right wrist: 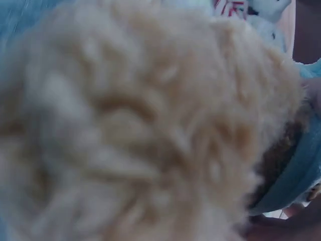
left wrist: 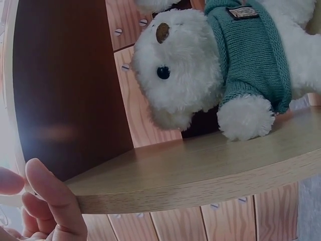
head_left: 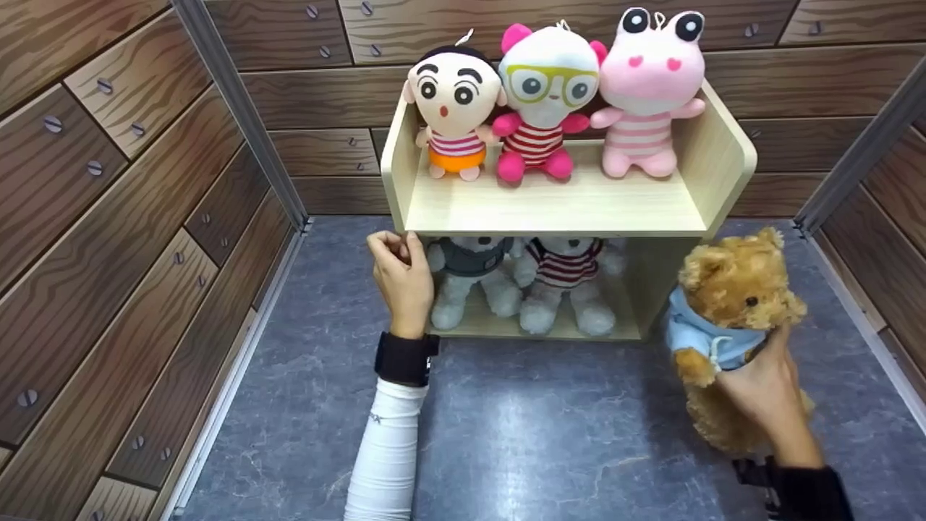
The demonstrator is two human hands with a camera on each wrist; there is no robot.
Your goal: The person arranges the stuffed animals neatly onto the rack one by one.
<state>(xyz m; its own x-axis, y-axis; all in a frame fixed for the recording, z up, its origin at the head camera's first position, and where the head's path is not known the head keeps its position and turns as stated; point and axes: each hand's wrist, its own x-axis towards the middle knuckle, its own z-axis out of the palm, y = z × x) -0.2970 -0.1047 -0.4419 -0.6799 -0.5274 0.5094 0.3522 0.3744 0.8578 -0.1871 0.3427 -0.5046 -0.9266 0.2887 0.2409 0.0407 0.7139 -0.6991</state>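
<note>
In the head view my left hand holds the left front edge of a pale wooden shelf, fingers curled and thumb at the board. The left wrist view shows those fingers round the board's corner, near a white plush bear in a green sweater. My right hand grips a brown teddy bear in a light blue hoodie by its middle. The bear is upright, to the right of the shelf, its face turned right. Blurred brown fur fills most of the right wrist view.
On the upper tier sit a black-haired boy doll, a panda plush with yellow glasses and a pink frog-like plush. The lower tier holds a second white bear in a striped shirt. Wood-patterned walls surround the grey floor.
</note>
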